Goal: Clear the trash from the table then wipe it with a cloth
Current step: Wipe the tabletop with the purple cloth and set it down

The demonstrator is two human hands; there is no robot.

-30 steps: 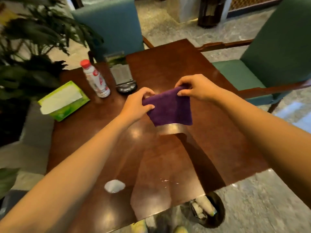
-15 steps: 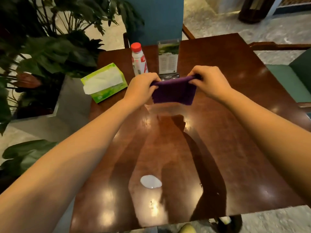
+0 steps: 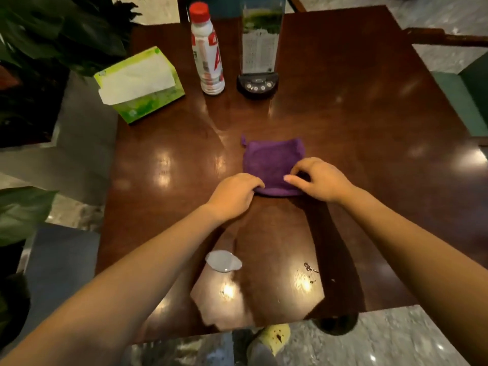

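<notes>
A folded purple cloth (image 3: 269, 159) lies flat on the dark wooden table (image 3: 369, 128), near its middle. My left hand (image 3: 233, 195) rests at the cloth's near left corner, fingers curled onto its edge. My right hand (image 3: 317, 179) pinches the near right edge between thumb and fingers. A small whitish puddle (image 3: 224, 261) sits on the table closer to me, with a few tiny crumbs (image 3: 311, 269) to its right.
At the far side stand a green tissue box (image 3: 140, 84), a red-capped bottle (image 3: 207, 48) and a menu stand on a black base (image 3: 258, 48). Plants (image 3: 52, 35) crowd the left. A green chair (image 3: 470, 96) is at the right. A dark bin (image 3: 336, 323) sits under the near edge.
The cloth was held up in the air between both hands; now it lies flat on the table, and both hands have come down and nearer with it.
</notes>
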